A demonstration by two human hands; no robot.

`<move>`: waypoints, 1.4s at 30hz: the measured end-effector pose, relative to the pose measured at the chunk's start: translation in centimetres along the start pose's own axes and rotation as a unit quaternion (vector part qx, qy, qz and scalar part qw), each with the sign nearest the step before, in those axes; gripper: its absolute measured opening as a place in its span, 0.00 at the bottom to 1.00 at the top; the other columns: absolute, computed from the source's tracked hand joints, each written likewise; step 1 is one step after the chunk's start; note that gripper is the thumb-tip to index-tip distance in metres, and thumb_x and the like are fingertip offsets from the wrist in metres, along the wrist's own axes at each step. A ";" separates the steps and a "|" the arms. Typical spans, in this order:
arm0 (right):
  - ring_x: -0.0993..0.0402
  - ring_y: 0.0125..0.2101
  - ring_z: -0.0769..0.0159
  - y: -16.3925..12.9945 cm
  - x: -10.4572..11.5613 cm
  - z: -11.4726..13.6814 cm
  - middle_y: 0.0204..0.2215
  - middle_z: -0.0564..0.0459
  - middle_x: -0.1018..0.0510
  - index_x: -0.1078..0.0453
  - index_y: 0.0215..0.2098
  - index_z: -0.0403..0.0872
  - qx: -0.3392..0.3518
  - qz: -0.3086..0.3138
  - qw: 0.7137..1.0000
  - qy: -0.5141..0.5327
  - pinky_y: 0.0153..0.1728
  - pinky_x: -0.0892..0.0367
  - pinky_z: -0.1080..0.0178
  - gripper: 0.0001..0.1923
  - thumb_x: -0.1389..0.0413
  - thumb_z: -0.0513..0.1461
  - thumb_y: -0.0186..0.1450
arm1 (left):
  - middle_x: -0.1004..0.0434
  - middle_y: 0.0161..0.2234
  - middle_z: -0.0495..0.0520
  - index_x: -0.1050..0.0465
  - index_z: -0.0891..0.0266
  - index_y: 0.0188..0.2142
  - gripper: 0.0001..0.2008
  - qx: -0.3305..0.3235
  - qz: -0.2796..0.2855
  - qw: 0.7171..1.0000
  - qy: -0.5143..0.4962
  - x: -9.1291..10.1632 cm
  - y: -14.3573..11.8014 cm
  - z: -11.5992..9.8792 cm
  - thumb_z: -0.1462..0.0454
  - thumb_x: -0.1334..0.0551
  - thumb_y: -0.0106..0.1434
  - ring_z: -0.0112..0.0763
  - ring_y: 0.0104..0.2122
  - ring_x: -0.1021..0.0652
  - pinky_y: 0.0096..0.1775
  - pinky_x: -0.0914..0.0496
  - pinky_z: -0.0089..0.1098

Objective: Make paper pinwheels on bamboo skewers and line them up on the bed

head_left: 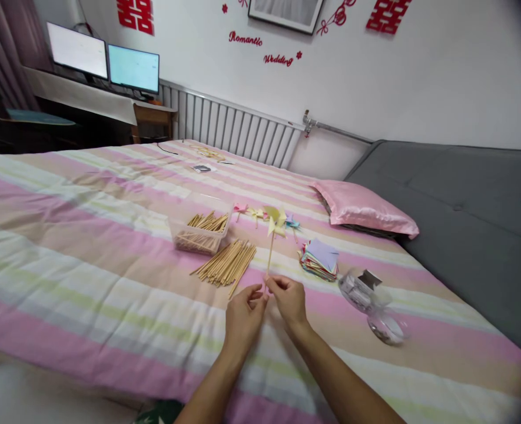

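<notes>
Both the left hand point(242, 315) and right hand point(289, 299) pinch the pinwheel point(275, 222) stick's foot, keeping it upright (loose sticks point(225, 264) lie just beyond the fingertips).

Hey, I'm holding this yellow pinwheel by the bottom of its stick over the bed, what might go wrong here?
The left hand and right hand pinch only the stick's lowest end, so the yellow pinwheel might tip or the thin stick could bend. If it falls forward, it may land among the loose sticks or the paper stack.
</notes>
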State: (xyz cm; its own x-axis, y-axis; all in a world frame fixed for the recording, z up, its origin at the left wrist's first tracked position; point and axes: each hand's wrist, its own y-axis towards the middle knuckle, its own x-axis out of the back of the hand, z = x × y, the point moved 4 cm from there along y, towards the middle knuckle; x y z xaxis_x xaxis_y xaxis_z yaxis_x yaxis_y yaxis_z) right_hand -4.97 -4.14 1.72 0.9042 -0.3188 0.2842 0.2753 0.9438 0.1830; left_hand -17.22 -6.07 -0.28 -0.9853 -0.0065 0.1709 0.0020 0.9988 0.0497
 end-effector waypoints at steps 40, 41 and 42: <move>0.29 0.43 0.61 24.7 -13.2 -6.4 0.47 0.47 0.30 0.36 0.50 0.44 -0.242 0.038 0.965 -0.096 0.42 0.31 0.54 0.17 0.47 0.42 0.65 | 0.28 0.40 0.58 0.28 0.64 0.38 0.11 0.035 0.024 0.999 -0.001 -1.4 1.8 0.6 0.66 0.44 0.56 0.29 0.26 0.28 0.33 0.32 0.33; 0.29 0.43 0.61 24.6 -13.5 -6.4 0.47 0.47 0.30 0.36 0.50 0.44 -0.245 0.038 0.965 -0.090 0.42 0.31 0.54 0.17 0.47 0.42 0.65 | 0.28 0.40 0.58 0.28 0.64 0.38 0.11 0.036 0.027 0.999 0.001 -1.4 1.8 0.6 0.66 0.45 0.56 0.29 0.26 0.28 0.33 0.32 0.33; 0.29 0.43 0.62 24.4 -13.8 -6.4 0.47 0.47 0.30 0.36 0.50 0.44 -0.247 0.038 0.965 -0.083 0.42 0.31 0.54 0.17 0.47 0.42 0.65 | 0.28 0.40 0.57 0.28 0.64 0.38 0.11 0.037 0.029 0.999 0.002 -1.4 1.7 0.6 0.66 0.45 0.56 0.29 0.26 0.28 0.33 0.32 0.33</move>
State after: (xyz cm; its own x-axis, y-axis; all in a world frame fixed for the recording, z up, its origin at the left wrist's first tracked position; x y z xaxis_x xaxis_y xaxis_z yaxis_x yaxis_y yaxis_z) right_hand -8.60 23.86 -3.72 0.8739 -0.2184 0.4343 0.3703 0.8779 -0.3036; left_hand -15.93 -4.31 -1.01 -0.9831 0.0506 0.1762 0.0455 0.9984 -0.0329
